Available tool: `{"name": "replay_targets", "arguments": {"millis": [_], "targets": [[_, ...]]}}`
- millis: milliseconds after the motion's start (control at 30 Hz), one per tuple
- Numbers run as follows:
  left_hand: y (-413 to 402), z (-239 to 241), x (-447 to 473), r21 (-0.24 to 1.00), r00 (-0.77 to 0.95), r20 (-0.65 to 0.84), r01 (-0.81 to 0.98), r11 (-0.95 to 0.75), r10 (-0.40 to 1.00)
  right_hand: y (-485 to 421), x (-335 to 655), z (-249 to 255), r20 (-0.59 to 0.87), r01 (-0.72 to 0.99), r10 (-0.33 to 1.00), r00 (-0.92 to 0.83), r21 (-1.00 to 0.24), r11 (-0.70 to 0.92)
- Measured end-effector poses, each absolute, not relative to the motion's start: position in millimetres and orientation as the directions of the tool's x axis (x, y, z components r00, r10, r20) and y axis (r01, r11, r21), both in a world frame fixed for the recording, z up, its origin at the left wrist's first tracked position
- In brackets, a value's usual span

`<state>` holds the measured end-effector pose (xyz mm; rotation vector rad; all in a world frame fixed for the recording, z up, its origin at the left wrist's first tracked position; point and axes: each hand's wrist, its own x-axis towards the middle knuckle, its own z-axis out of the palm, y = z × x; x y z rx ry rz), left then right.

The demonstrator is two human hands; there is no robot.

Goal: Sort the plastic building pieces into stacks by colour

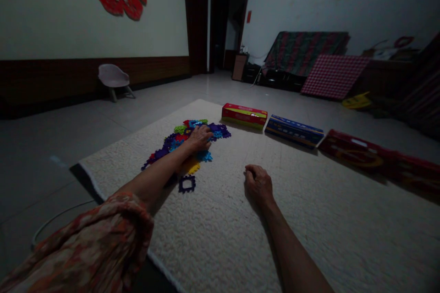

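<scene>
My left hand (200,138) reaches forward into a pile of colourful interlocking plastic pieces (178,139) on a cream rug (309,219). Its fingers are curled down onto the pieces, and what they grip is hidden. A single purple square piece (187,184) lies apart, near my left forearm, with a yellow piece (191,165) just beyond it. My right hand (257,183) rests on the bare rug to the right of the pile, its fingers curled under into a loose fist, with nothing showing in it.
Three long boxes lie in a row at the rug's far edge: a red one (244,115), a blue one (294,131) and a red one (378,160). A small pale chair (113,78) stands by the left wall. A covered sofa (302,55) and a dark doorway (223,18) are behind.
</scene>
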<state>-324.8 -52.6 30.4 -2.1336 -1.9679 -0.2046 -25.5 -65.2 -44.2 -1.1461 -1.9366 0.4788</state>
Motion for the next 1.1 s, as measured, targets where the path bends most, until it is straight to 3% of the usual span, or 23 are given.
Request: {"name": "replay_targets", "arguments": {"millis": [100,233,367,467,600,700,867,967,1100], "targets": [[-40.4,31.2,-319.2,-0.056,0.089,0.303,0.996,-0.076,0.949,-66.0,-26.5,-43.9,0.462,0.552,0.853,-0.243,-0.657,0.513],[-12.2,23.1,-300.2,-0.058,0.076,0.255,0.996,-0.063,0.964,-68.9,-27.0,-40.5,0.461,0.566,0.853,-0.242,-0.647,0.511],[5.9,16.8,-282.7,-0.006,0.006,0.207,1.0,-0.005,0.978,-70.2,-26.1,-38.1,0.45,0.563,0.854,-0.26,-0.648,0.513],[3.4,18.8,-285.4,0.051,-0.005,0.262,0.999,-0.009,0.965,-69.4,-25.7,-38.2,0.453,0.558,0.852,-0.263,-0.649,0.517],[-18.3,25.5,-324.7,0.259,-0.096,0.384,0.966,-0.008,0.918,-67.2,-25.4,-39.4,0.445,0.556,0.856,-0.262,-0.656,0.511],[-41.0,28.4,-371.3,0.472,-0.292,0.428,0.879,0.064,0.855,-66.3,-25.2,-41.1,0.443,0.555,0.857,-0.262,-0.658,0.51],[-68.3,23.7,-432.7,0.839,-0.611,0.276,0.53,0.124,0.742,-67.2,-25.0,-43.9,0.475,0.556,0.842,-0.256,-0.64,0.53],[-76.8,19.4,-455.9,0.933,-0.716,0.229,0.354,0.061,0.659,-67.6,-24.3,-42.0,0.469,0.56,0.846,-0.256,-0.641,0.525],[-86.8,16.5,-484.9,0.937,-0.775,0.242,0.342,0.066,0.583,-67.9,-22.1,-37.8,0.46,0.567,0.85,-0.258,-0.64,0.518]]}}
